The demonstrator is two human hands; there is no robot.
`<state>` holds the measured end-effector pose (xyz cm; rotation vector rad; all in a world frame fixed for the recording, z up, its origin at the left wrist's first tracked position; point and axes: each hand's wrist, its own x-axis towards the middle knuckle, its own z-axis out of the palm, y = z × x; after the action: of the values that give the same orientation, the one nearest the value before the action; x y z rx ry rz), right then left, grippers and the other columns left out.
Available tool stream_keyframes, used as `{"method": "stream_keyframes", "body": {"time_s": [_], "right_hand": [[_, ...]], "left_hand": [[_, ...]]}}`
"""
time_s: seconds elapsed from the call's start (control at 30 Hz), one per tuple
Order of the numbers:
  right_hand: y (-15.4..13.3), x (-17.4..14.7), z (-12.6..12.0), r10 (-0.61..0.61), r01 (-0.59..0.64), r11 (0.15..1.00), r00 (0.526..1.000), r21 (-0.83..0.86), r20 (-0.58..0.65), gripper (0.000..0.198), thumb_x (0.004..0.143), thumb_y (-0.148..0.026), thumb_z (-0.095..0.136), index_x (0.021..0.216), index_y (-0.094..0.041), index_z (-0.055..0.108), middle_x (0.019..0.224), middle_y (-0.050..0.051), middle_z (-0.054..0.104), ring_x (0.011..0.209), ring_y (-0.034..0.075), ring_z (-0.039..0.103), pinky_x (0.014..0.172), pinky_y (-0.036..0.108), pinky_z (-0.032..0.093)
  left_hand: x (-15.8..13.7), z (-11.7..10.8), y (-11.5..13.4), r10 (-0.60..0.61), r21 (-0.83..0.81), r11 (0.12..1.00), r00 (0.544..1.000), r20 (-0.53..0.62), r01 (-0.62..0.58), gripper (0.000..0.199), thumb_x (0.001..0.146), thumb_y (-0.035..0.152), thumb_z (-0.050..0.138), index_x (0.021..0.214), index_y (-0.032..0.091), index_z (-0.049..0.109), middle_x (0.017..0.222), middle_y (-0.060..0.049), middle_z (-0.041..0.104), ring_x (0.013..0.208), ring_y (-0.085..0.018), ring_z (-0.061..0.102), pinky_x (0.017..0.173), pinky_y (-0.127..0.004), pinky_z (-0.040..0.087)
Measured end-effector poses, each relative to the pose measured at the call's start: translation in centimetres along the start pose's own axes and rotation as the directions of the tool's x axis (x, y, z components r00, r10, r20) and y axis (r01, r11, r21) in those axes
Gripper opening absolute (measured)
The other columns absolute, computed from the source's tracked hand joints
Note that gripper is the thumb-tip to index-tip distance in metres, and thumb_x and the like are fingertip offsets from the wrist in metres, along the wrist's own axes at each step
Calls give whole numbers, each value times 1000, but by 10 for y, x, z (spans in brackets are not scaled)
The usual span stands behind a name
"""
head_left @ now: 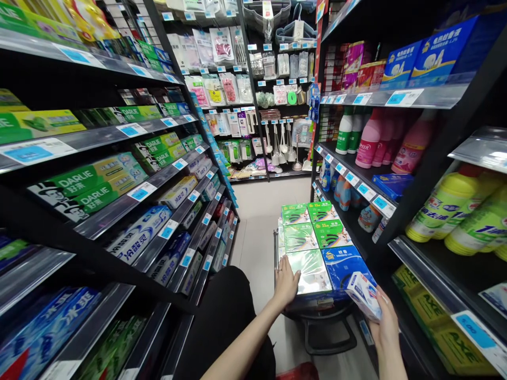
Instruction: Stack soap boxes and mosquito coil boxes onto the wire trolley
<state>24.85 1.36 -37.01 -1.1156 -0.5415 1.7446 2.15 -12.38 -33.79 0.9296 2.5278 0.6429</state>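
Observation:
My right hand (385,317) grips a small white and blue box (364,295), held tilted over the near right corner of a black basket (331,338). My left hand (285,282) lies with its fingers stretched out on the left edge of a shiny wrapped pack. Green and white mosquito coil boxes (301,236) fill the top of the basket in two columns. A blue mosquito coil box (344,261) sits at the near right, partly covered by the small box. Glare hides some of the print on the pack under my left hand.
Shelves of toothpaste boxes (103,179) line the left side. On the right stand pink bottles (370,140), yellow bottles (443,203) and AXE packs (447,322). Hanging goods (222,47) cover the far wall. My dark-clothed knee (229,316) is beside the basket, on the pale floor (253,221).

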Motion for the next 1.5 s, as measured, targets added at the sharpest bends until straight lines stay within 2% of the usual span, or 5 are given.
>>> {"method": "stream_keyframes", "body": {"time_s": [0.67,0.8,1.03,1.23,1.5], "right_hand": [[1,1,-1,-12,12,999,1000,31,-17,59,54,-38,81,107,-20,63,92,1,68,77,17,64,64,29,54],[3,6,-4,8,-7,998,1000,63,-7,56,56,-42,78,104,-19,62,92,3,68,79,22,64,70,38,54],[9,4,3,60,-59,991,998,120,-1,52,57,-42,77,102,-19,63,91,3,68,82,23,65,73,41,54],[9,10,2,37,-44,991,998,122,59,53,61,-43,78,107,-20,62,95,3,70,87,22,66,76,38,55],[3,7,6,55,-57,988,998,141,15,56,59,-42,80,106,-18,62,93,4,70,87,23,66,74,39,56]], "left_hand": [[18,-8,-6,40,-36,998,990,-138,-46,75,85,38,40,147,4,16,157,-16,16,145,-28,9,118,-42,15],[54,-32,30,305,129,947,948,-88,-293,67,88,39,39,148,13,22,156,-9,21,146,-29,3,119,-45,8],[110,-10,141,617,345,627,716,326,-698,55,93,40,35,147,31,26,156,-7,22,142,-35,17,110,-65,18],[129,24,194,424,460,667,806,412,-586,51,92,48,35,142,39,36,157,-7,20,138,-47,19,91,-80,28],[130,33,190,454,459,684,823,340,-567,48,93,49,30,136,33,45,153,-11,26,134,-47,27,87,-79,32]]}}
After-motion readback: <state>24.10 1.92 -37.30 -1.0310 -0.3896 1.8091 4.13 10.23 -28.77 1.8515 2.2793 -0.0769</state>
